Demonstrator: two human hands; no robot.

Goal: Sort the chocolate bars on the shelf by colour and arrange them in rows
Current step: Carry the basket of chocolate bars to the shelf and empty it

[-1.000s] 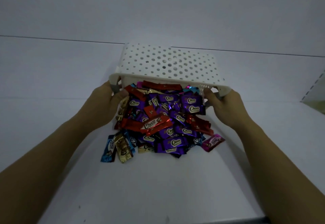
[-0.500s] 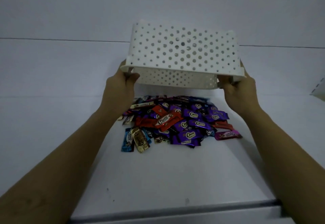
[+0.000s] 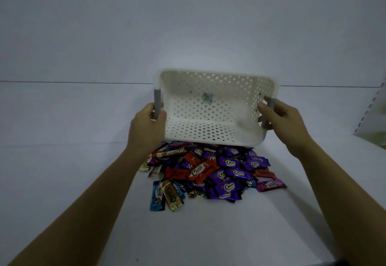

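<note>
Plainly, the left hand point(image 3: 148, 124) and right hand point(image 3: 281, 119) each grip a grey handle point(image 3: 157, 99) of the empty white perforated basket point(image 3: 208, 109), tilted just above the chocolate bars point(image 3: 211, 174) heaped unsorted mid-way along the shelf point(image 3: 208, 236). Lowering it carelessly could sweep loose bars toward the shelf's front edge.

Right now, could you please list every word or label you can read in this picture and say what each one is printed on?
"Choco": on the red bar.
"Choco": on the purple bar nearest the camera.
"Choco", running sideways: on the blue bar.
Small print under these logos: too small to read.
Sticker inside the basket: blurred, unreadable.
</note>
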